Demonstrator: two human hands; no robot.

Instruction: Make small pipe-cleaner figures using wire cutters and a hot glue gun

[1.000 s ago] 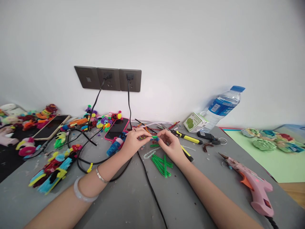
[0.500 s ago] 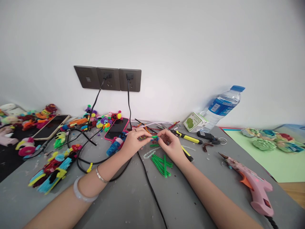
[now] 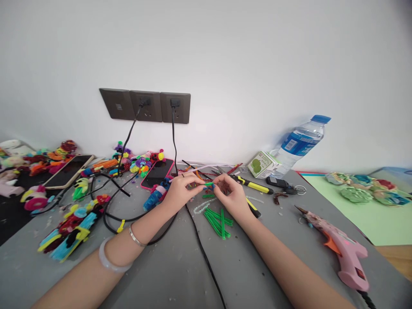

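Note:
A short green pipe cleaner is pinched between the fingertips of both hands, above the grey table. My left hand grips its left end and my right hand its right end. Just below my hands lies a small bundle of cut green pipe cleaners, one of them across the others. Beside it a pale glittery strand curves over the table. Yellow-and-black pliers rest to the right of my right hand, their jaws toward the wall.
A pink glue gun lies at the right. Behind are a leaning water bottle, a green-white box and keys. Black cables cross the table. Phones and fuzzy colourful figures occupy the left.
Almost nothing differs. Both hands keep the same pinch on the green pipe cleaner, and the view has shifted very slightly.

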